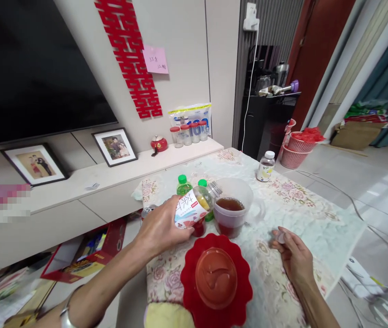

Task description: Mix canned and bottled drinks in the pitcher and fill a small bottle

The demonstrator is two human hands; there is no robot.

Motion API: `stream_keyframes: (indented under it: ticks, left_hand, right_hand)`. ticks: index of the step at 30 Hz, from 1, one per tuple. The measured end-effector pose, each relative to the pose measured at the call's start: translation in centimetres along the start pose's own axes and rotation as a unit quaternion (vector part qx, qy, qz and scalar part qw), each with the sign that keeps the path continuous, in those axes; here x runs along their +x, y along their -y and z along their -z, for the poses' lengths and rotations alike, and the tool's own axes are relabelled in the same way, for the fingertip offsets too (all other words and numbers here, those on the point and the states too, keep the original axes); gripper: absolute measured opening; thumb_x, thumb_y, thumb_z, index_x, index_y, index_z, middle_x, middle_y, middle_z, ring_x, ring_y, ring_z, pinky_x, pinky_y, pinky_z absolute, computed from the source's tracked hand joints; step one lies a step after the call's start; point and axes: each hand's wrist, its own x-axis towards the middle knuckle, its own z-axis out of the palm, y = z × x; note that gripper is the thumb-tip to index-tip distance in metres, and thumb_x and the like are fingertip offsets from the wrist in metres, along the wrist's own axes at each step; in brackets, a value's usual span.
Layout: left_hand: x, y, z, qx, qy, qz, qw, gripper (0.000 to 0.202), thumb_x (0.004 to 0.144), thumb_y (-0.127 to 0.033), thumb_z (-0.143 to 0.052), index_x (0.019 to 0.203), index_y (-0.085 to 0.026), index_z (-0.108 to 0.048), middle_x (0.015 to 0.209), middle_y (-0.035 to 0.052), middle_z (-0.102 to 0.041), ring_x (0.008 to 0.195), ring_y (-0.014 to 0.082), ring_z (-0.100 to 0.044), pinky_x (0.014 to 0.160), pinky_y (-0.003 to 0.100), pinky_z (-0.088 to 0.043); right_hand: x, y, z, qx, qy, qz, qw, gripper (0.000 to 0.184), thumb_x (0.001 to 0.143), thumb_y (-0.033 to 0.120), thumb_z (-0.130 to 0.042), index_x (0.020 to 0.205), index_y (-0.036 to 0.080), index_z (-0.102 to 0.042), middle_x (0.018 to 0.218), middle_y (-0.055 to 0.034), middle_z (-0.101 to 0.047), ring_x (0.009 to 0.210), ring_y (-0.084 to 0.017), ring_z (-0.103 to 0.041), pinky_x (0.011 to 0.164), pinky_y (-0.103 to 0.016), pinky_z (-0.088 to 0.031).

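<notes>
My left hand (166, 223) is closed around a clear bottle with a white printed label (190, 210). The bottle is tilted, its open neck at the rim of a translucent plastic pitcher (234, 223). Brown liquid (230, 204) partly fills the pitcher. On the right, my right hand (296, 255) pinches a small whitish bottle cap (280, 237) above the tablecloth. Behind the tilted bottle stand two green-capped bottles, one on the left (183, 186) and one partly hidden (202, 183). A red scalloped dish (189, 282) with a round orange-red lid or bowl (216, 278) lies in front.
A floral cloth covers the table (293, 191). A white-capped jar (266, 167) stands at the back right. Several red-lidded jars (185, 135), a red pot (159, 144) and picture frames (114, 146) line the cabinet. Pink baskets (294, 155) and cables lie on the floor.
</notes>
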Motion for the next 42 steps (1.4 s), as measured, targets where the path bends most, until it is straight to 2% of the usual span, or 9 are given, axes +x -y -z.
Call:
stream_keyframes:
  ticks: [6, 11, 26, 42]
  left_hand:
    - [0.8, -1.1, 1.9, 0.053, 0.049, -0.022, 0.997, 0.054, 0.066, -0.039, -0.064, 0.117, -0.027, -0.056, 0.099, 0.0041, -0.075, 0.086, 0.0296, -0.070, 0.062, 0.032, -0.038]
    - [1.2, -1.3, 2.6, 0.083, 0.054, -0.022, 0.995, 0.045, 0.065, -0.038, -0.065, 0.109, -0.030, -0.056, 0.096, 0.0003, -0.076, 0.087, 0.0286, -0.071, 0.063, 0.033, -0.040]
    - [2.2, -2.2, 4.3, 0.193, 0.073, -0.045, 0.977, 0.044, 0.068, -0.047, -0.063, 0.105, -0.025, -0.055, 0.092, 0.0070, -0.074, 0.083, 0.0316, -0.070, 0.060, 0.035, -0.037]
    - [2.4, -3.3, 5.5, 0.237, 0.085, -0.046, 0.967, 0.052, 0.066, -0.047, -0.063, 0.113, -0.024, -0.059, 0.094, 0.0115, -0.077, 0.084, 0.0365, -0.071, 0.062, 0.038, -0.041]
  right_hand:
    - [0.0, -0.2, 0.1, 0.015, 0.002, -0.013, 1.000, 0.052, 0.062, 0.051, -0.097, 0.096, 0.018, -0.079, 0.088, -0.0070, -0.079, 0.060, -0.014, -0.069, 0.061, -0.028, -0.060]
    - [0.0, -0.1, 0.1, 0.016, 0.009, -0.024, 1.000, 0.053, 0.060, 0.052, -0.098, 0.096, 0.017, -0.079, 0.089, -0.0075, -0.079, 0.059, -0.015, -0.069, 0.059, -0.028, -0.059]
    - [-0.2, 0.0, 0.0, 0.017, 0.014, -0.035, 0.999, 0.053, 0.060, 0.051, -0.098, 0.097, 0.018, -0.079, 0.090, -0.0069, -0.079, 0.060, -0.015, -0.068, 0.060, -0.027, -0.057]
    - [-0.2, 0.0, 0.0, 0.006, 0.025, -0.031, 0.999, 0.052, 0.061, 0.052, -0.097, 0.097, 0.018, -0.079, 0.089, -0.0066, -0.079, 0.059, -0.015, -0.067, 0.060, -0.029, -0.057]
